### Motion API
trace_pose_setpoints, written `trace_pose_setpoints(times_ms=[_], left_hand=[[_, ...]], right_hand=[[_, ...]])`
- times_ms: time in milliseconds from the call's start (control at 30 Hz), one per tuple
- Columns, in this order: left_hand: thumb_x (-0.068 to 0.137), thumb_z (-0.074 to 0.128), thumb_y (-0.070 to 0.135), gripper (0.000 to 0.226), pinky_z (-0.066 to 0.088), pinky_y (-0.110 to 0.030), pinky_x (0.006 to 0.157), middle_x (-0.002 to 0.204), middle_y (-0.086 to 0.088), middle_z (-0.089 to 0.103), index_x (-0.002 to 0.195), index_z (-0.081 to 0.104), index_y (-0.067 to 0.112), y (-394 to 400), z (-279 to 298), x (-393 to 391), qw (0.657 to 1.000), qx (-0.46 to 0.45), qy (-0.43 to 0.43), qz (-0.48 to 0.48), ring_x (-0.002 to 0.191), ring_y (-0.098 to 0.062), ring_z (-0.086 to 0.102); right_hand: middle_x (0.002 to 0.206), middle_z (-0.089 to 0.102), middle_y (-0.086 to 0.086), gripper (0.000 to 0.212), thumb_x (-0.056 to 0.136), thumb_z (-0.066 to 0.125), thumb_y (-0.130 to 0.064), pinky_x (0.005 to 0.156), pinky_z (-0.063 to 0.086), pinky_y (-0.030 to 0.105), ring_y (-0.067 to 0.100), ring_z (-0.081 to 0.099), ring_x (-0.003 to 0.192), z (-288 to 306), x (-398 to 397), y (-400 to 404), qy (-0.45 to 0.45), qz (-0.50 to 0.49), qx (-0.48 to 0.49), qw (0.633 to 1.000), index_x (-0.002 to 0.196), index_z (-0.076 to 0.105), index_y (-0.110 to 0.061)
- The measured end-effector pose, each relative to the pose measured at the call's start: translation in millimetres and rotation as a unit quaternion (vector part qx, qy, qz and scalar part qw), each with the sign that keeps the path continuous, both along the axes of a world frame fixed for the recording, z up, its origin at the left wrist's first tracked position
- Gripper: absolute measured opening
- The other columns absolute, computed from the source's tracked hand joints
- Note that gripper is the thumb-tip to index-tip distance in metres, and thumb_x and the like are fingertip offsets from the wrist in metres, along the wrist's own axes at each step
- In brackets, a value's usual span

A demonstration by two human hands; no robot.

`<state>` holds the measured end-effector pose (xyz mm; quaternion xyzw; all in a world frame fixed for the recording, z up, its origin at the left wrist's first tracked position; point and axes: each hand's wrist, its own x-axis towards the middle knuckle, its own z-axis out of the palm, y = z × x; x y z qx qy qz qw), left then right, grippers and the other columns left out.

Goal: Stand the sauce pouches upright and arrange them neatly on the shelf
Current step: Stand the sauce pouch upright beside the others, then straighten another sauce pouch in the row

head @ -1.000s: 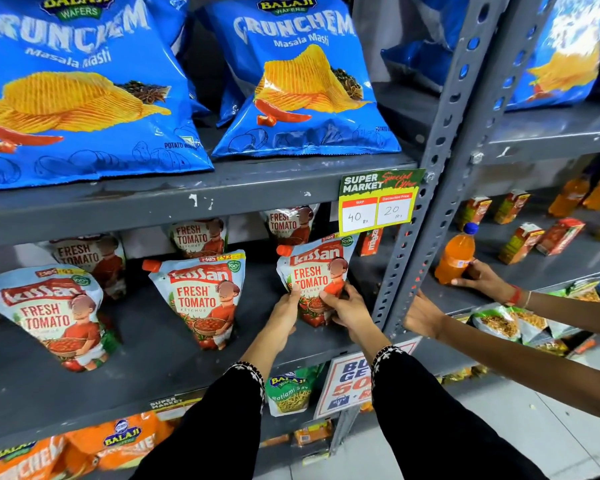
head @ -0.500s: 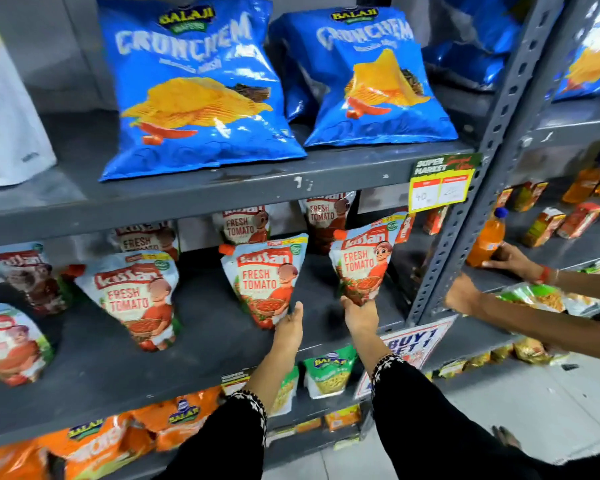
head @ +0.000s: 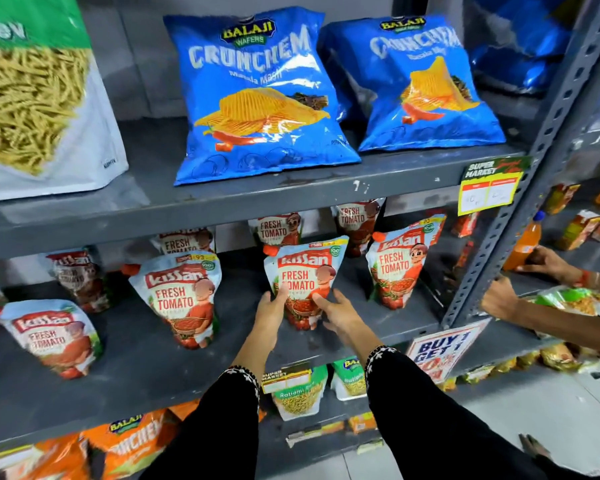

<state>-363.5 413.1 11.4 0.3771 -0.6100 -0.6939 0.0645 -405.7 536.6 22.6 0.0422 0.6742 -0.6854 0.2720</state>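
Head view. Landmark: the grey middle shelf (head: 153,368). A Kissan Fresh Tomato sauce pouch (head: 305,275) stands upright on it, near the front edge, roughly at mid-width. The left hand (head: 269,313) lies against the pouch's lower left side, thumb on its face; the right hand (head: 338,315) lies against its lower right side, thumb on its face. Both hands are clasped on this one pouch, with fingers loosely spread. Black sleeves with white-trimmed cuffs cover both forearms.

Toward the shelf's right end, a second pouch (head: 399,265) stands upright, apart from the held one. To the left, a third pouch (head: 181,296) stands upright, and a fourth (head: 54,336) sits nearer the front at the left end. Further pouches line the back of the shelf, partly hidden.

On the shelf above rest two blue Crunchem wafer bags (head: 257,98). Another person's hands (head: 499,299) work at the adjoining rack on the right.
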Motion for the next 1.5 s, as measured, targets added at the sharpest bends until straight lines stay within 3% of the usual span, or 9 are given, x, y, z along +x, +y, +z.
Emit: trace_pose_setpoints(times_ms=[133, 267, 533, 800, 900, 1033, 1300, 1433, 1500], left_hand=[[0.096, 0.047, 0.032, 0.047, 0.038, -0.034, 0.097, 0.142, -0.011, 0.051, 0.137, 0.043, 0.01, 1.7, -2.2, -2.8, 1.0, -0.011, 0.018, -0.016, 0.13, -0.027, 0.048], [0.095, 0.049, 0.032, 0.045, 0.04, -0.033, 0.093, 0.138, -0.012, 0.054, 0.133, 0.044, 0.008, 0.2, -11.5, -5.1, 0.999, -0.026, 0.018, 0.006, 0.125, -0.027, 0.052], [0.093, 0.053, 0.031, 0.046, 0.043, -0.031, 0.085, 0.131, -0.016, 0.057, 0.129, 0.044, 0.004, 1.7, -13.1, -4.7, 0.999, -0.036, 0.009, 0.026, 0.109, -0.025, 0.056], [0.092, 0.054, 0.035, 0.049, 0.048, -0.037, 0.093, 0.129, -0.017, 0.057, 0.128, 0.044, 0.004, 3.9, -13.4, -8.6, 0.998, -0.043, -0.015, 0.052, 0.102, -0.022, 0.056], [0.092, 0.053, 0.037, 0.051, 0.047, -0.037, 0.095, 0.13, -0.016, 0.057, 0.13, 0.042, 0.005, 2.4, -12.8, -8.6, 0.998, -0.037, -0.017, 0.042, 0.115, -0.027, 0.058], [0.091, 0.053, 0.038, 0.052, 0.047, -0.039, 0.099, 0.131, -0.016, 0.057, 0.13, 0.042, 0.005, 3.3, -11.4, -8.3, 0.999, -0.032, -0.018, 0.036, 0.119, -0.028, 0.057], [0.089, 0.052, 0.047, 0.066, 0.042, -0.051, 0.104, 0.138, -0.031, 0.047, 0.132, 0.045, -0.002, -6.3, -12.5, 14.7, 0.997, -0.05, -0.036, 0.051, 0.127, -0.044, 0.046], [0.088, 0.047, 0.054, 0.076, 0.039, -0.052, 0.108, 0.143, -0.031, 0.038, 0.134, 0.042, -0.006, -32.8, -14.4, 41.4, 0.997, -0.062, -0.045, 0.015, 0.13, -0.045, 0.041], [0.087, 0.047, 0.054, 0.066, 0.044, -0.047, 0.104, 0.128, -0.035, 0.052, 0.119, 0.056, -0.003, -48.6, -14.7, 54.9, 0.997, -0.057, -0.042, 0.013, 0.119, -0.048, 0.05]], right_hand=[[0.132, 0.055, 0.02, 0.044, 0.095, 0.049, -0.011, 0.089, 0.048, 0.043, 0.032, 0.061, 0.107, -0.6, -3.8, -6.7, -0.009, 0.039, -0.001, 0.999, 0.136, 0.038, 0.0], [0.113, 0.056, 0.012, 0.033, 0.096, 0.047, -0.009, 0.059, 0.046, 0.025, 0.011, 0.054, 0.069, -6.5, -11.0, -9.3, -0.032, 0.045, -0.004, 0.998, 0.128, 0.045, -0.001], [0.138, 0.053, 0.02, 0.039, 0.096, 0.047, -0.011, 0.089, 0.044, 0.037, 0.024, 0.052, 0.102, -5.8, -19.4, -7.2, -0.028, 0.065, 0.002, 0.998, 0.133, 0.043, 0.0], [0.138, 0.053, 0.018, 0.04, 0.095, 0.049, -0.013, 0.089, 0.044, 0.035, 0.027, 0.055, 0.109, -8.7, -20.5, -4.1, -0.022, 0.065, 0.003, 0.998, 0.133, 0.043, -0.002], [0.138, 0.053, 0.018, 0.04, 0.095, 0.05, -0.014, 0.094, 0.045, 0.039, 0.031, 0.055, 0.116, -9.7, -19.7, -4.3, -0.024, 0.062, 0.008, 0.998, 0.133, 0.044, -0.002], [0.137, 0.054, 0.018, 0.042, 0.094, 0.051, -0.013, 0.085, 0.046, 0.032, 0.023, 0.054, 0.103, -9.1, -19.1, -0.9, -0.017, 0.057, 0.013, 0.998, 0.134, 0.043, -0.001], [0.144, 0.046, 0.016, 0.068, 0.086, 0.064, -0.019, 0.108, 0.04, 0.041, 0.031, 0.047, 0.13, -23.6, -9.6, -7.4, 0.065, -0.061, 0.086, 0.992, 0.143, 0.032, -0.002], [0.125, 0.06, 0.021, 0.05, 0.087, 0.06, -0.019, 0.097, 0.045, 0.041, 0.031, 0.059, 0.11, -24.1, 15.0, -26.9, 0.099, -0.125, 0.122, 0.98, 0.13, 0.043, -0.001], [0.118, 0.062, 0.022, 0.039, 0.085, 0.06, -0.016, 0.093, 0.045, 0.04, 0.035, 0.058, 0.111, -23.0, 28.9, -39.1, 0.121, -0.175, 0.152, 0.965, 0.119, 0.052, 0.002]])
